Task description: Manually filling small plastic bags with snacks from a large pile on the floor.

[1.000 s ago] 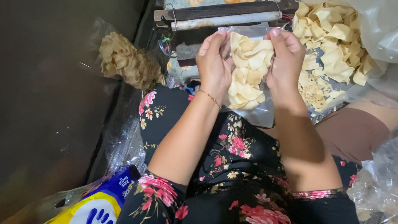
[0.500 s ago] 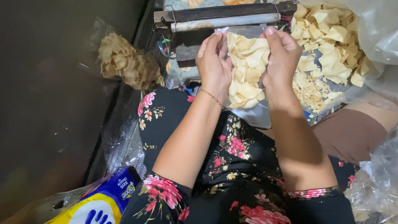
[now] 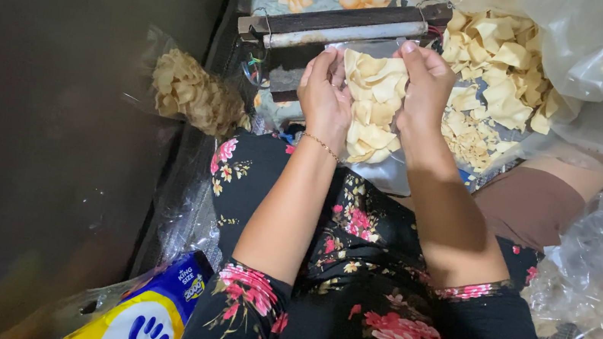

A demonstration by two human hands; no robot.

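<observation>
Far left: sealed clear bag of pale crackers (image 3: 192, 95), lying aside.
Left hand (image 3: 326, 96): clamped on small clear plastic bag of yellow crackers (image 3: 372, 109), left edge.
Right hand (image 3: 427, 85): clamped on right edge, mouth at long metal sealer bar (image 3: 349, 34).
Handling: mouth best kept flat, taut.
Right: loose cracker heap (image 3: 505, 72).
</observation>
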